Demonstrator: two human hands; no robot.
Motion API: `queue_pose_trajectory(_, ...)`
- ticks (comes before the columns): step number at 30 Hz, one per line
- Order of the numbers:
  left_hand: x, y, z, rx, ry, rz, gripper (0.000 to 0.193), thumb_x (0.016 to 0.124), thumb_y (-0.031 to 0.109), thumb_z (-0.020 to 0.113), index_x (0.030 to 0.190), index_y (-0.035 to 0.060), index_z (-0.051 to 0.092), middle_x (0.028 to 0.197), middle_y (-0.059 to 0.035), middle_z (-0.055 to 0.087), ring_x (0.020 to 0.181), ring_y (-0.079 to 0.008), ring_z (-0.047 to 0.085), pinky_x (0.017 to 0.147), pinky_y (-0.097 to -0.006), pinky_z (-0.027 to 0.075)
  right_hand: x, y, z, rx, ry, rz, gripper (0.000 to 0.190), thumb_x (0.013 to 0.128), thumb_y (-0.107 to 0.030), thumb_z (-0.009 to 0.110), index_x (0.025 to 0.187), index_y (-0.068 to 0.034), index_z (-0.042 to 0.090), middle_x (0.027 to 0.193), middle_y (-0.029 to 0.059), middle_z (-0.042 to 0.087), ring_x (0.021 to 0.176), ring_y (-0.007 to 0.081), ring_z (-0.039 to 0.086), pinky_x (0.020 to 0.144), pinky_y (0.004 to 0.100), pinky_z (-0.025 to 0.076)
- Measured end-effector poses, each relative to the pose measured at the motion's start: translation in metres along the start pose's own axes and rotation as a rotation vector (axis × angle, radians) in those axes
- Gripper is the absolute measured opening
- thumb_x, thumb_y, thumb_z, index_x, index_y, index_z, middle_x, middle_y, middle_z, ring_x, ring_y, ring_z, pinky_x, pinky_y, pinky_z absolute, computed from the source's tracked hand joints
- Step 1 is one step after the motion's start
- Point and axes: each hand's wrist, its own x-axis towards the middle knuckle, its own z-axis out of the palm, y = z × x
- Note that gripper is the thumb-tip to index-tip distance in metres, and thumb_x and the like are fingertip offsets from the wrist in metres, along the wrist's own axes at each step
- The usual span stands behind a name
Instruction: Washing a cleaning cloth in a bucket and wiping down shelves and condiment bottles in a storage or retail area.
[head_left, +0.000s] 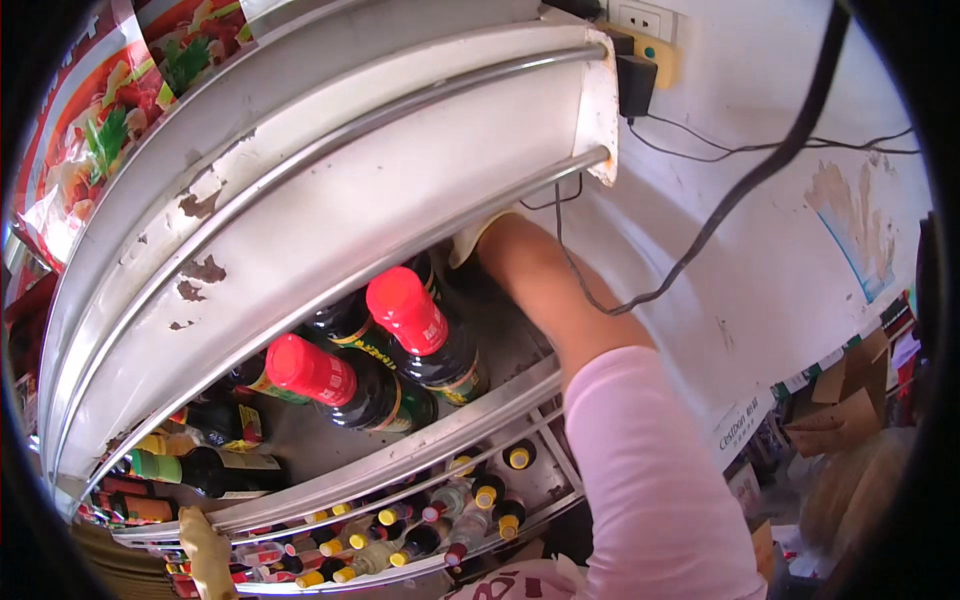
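Observation:
My right arm reaches under the upper shelf (450, 150) into the far right end of the middle shelf (517, 390). Only the pale glove cuff of my right hand (471, 238) shows; the fingers are hidden in shadow. Nearest to it stand two dark sauce bottles with red caps, one (409, 311) closer to the arm and another (311, 371) to its left. More dark bottles are partly hidden behind them. At the lower left my left hand (204, 551), in a pale glove, grips the front edge of the middle shelf near a green-capped bottle (232, 471).
Several small bottles with yellow or red caps (420, 544) fill the lower shelf behind thin rails. A black cable (690, 255) hangs beside my right arm. Plugs (634, 84) sit in a wall socket strip. Food packets (90, 142) lie at the upper left; opened cartons (840, 420) at right.

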Motion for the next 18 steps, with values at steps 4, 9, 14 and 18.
queue_pose_trajectory(4, -0.001, -0.014, 0.008, 0.096, -0.017, 0.022, 0.044, 0.075, 0.008, 0.085, 0.112, 0.0033, 0.06, 0.12, -0.0148, 0.06, 0.115, -0.0351, 0.065, 0.098, -0.0418, 0.057, -0.033, -0.016, -0.027, -0.025, -0.43, -0.201, 0.025, 0.089, -0.015, 0.071, 0.104, 0.005, 0.072, 0.099, 0.0219, 0.075, 0.093, 0.0312, 0.074, 0.075, 0.0405, 0.056)
queue_pose_trajectory(9, -0.002, -0.001, -0.007, 0.112, -0.038, 0.018, 0.039, 0.078, 0.005, 0.081, 0.111, 0.0016, 0.06, 0.117, -0.0198, 0.061, 0.116, -0.0393, 0.063, 0.099, -0.0433, 0.055, -0.118, -0.041, -0.086, 0.1, -0.738, -0.398, 0.028, 0.088, -0.016, 0.073, 0.106, 0.005, 0.072, 0.1, 0.0219, 0.076, 0.093, 0.03, 0.074, 0.075, 0.0392, 0.056)
queue_pose_trajectory(14, 0.006, 0.011, -0.001, 0.114, -0.013, -0.024, 0.041, 0.076, 0.003, 0.085, 0.11, 0.006, 0.063, 0.122, -0.0129, 0.061, 0.113, -0.0331, 0.068, 0.093, -0.0414, 0.06, -0.103, -0.002, -0.053, 0.076, -0.829, -0.687, 0.039, 0.079, -0.019, 0.079, 0.109, 0.004, 0.073, 0.093, 0.0204, 0.077, 0.083, 0.0298, 0.072, 0.072, 0.0409, 0.057)
queue_pose_trajectory(18, 0.003, -0.016, 0.021, 0.058, 0.051, 0.013, 0.038, 0.076, 0.001, 0.084, 0.108, 0.0053, 0.063, 0.121, -0.0144, 0.062, 0.112, -0.0349, 0.067, 0.092, -0.0417, 0.06, -0.083, -0.02, -0.037, -0.001, 0.264, -0.196, 0.038, 0.082, -0.019, 0.073, 0.117, -0.004, 0.075, 0.114, 0.0214, 0.074, 0.107, 0.0358, 0.072, 0.089, 0.0458, 0.056)
